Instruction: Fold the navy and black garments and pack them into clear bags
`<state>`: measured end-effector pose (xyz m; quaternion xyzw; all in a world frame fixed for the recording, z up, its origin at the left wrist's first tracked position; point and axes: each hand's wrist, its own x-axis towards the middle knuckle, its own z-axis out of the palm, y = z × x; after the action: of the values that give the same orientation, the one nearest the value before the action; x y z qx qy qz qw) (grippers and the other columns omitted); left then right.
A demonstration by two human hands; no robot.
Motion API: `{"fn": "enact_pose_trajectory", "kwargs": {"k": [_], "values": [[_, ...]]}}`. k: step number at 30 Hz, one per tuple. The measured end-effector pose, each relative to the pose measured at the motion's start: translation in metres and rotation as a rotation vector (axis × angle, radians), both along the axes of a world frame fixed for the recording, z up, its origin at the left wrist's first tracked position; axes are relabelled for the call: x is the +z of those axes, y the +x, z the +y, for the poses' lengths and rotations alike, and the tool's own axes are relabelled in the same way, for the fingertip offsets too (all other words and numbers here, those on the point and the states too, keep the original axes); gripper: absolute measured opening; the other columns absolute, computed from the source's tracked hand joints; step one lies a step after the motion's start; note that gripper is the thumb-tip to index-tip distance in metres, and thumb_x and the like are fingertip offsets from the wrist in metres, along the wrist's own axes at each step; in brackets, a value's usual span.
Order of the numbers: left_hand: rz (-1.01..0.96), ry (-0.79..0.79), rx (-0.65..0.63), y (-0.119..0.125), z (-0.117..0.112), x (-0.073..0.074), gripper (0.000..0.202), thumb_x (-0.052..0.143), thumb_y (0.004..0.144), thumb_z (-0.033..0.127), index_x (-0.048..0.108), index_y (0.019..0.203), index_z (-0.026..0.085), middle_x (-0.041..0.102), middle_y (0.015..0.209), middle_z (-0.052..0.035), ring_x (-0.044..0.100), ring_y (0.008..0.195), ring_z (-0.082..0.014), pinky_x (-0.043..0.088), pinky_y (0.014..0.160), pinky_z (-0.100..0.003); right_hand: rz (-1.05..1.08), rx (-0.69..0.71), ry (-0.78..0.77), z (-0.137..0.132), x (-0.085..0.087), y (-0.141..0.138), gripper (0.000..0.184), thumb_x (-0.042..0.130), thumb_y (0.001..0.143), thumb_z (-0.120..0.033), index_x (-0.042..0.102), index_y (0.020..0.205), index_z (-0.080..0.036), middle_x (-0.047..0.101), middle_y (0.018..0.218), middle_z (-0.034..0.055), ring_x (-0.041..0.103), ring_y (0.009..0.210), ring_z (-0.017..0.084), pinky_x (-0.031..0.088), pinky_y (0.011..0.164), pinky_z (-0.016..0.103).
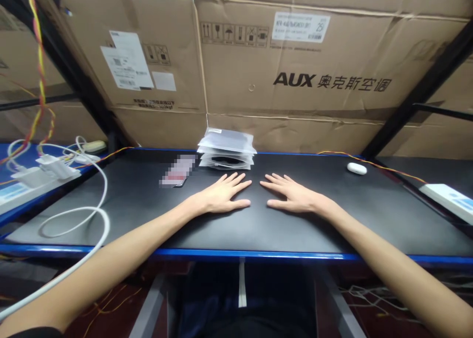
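Note:
My left hand (225, 195) lies flat on the black table mat (314, 224), palm down, fingers stretched out and holding nothing. My right hand (290, 194) rests flat beside it in the same way, fingertips pointing inward. Just beyond both hands sits a stack of clear plastic bags (226, 149) with dark items inside. A blurred, flat, phone-like object (178, 171) lies left of the stack, a short way from my left fingers.
A small white oval case (356, 168) sits at the back right. White power strips and a looping white cable (74, 215) occupy the left; another white strip (449, 198) lies at the right edge. Large cardboard boxes (295, 67) wall off the back.

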<state>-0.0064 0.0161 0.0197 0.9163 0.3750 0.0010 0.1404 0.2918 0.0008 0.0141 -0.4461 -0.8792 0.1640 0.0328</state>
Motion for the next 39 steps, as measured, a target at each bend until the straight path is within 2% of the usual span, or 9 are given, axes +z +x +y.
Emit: {"fn": "enact_pose_trajectory", "kwargs": {"k": [18, 39], "values": [[0.009, -0.002, 0.000, 0.0007, -0.0001, 0.0008, 0.086, 0.031, 0.094, 0.080, 0.021, 0.163, 0.031, 0.006, 0.171, -0.0071, 0.002, 0.158, -0.0316, 0.005, 0.128, -0.054, 0.018, 0.002, 0.004, 0.0025, -0.0041, 0.0019, 0.085, 0.046, 0.090, -0.079, 0.029, 0.160, -0.035, 0.015, 0.170, 0.0035, 0.008, 0.157, 0.032, 0.005, 0.127, 0.057], [0.008, 0.004, -0.002, 0.0000, 0.0016, -0.0007, 0.084, 0.033, 0.095, 0.079, 0.020, 0.163, 0.032, 0.007, 0.171, -0.0059, 0.003, 0.158, -0.0329, 0.007, 0.127, -0.055, 0.040, 0.002, -0.001, 0.0021, -0.0046, 0.0027, 0.085, 0.047, 0.089, -0.079, 0.029, 0.160, -0.036, 0.015, 0.170, 0.0036, 0.008, 0.157, 0.034, 0.005, 0.127, 0.058]]}}
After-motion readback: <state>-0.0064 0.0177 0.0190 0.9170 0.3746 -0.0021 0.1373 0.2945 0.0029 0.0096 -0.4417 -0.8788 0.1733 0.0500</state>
